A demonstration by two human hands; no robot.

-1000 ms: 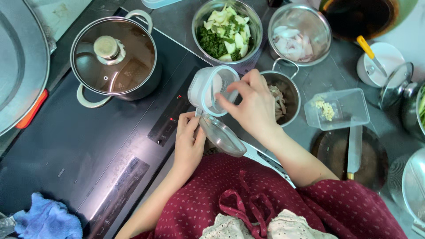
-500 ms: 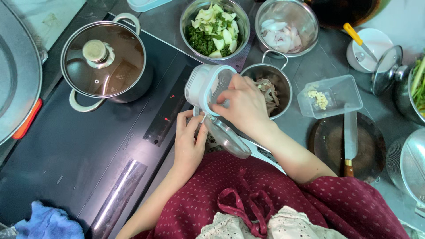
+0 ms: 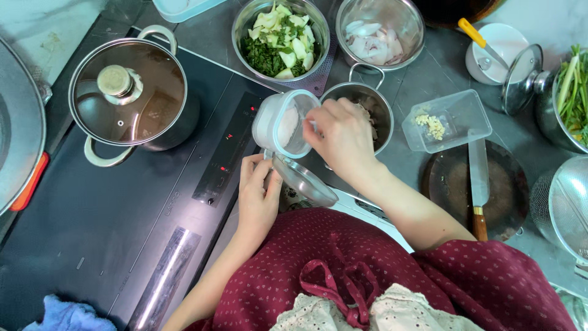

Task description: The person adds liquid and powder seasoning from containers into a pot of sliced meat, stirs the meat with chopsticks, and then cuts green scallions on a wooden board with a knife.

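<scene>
My left hand (image 3: 257, 197) grips the lower end of a clear plastic container (image 3: 283, 124) with white powder inside, tilted on its side over the cooktop's edge. Its hinged clear lid (image 3: 304, 182) hangs open below it. My right hand (image 3: 344, 140) has its fingertips pinched together at the container's open mouth; whether they hold anything is hidden. Just behind the right hand stands a small steel pot (image 3: 375, 101) with pieces of food in it.
A lidded pot (image 3: 131, 92) stands on the black induction cooktop (image 3: 92, 220). At the back are a steel bowl of chopped greens (image 3: 280, 38) and a bowl of pale slices (image 3: 380, 27). To the right are a plastic tub of minced garlic (image 3: 447, 119) and a knife (image 3: 478, 184) on a round dark board.
The view has shifted slightly. My right hand's fingers have stayed at the container's mouth, and the left hand keeps its hold below.
</scene>
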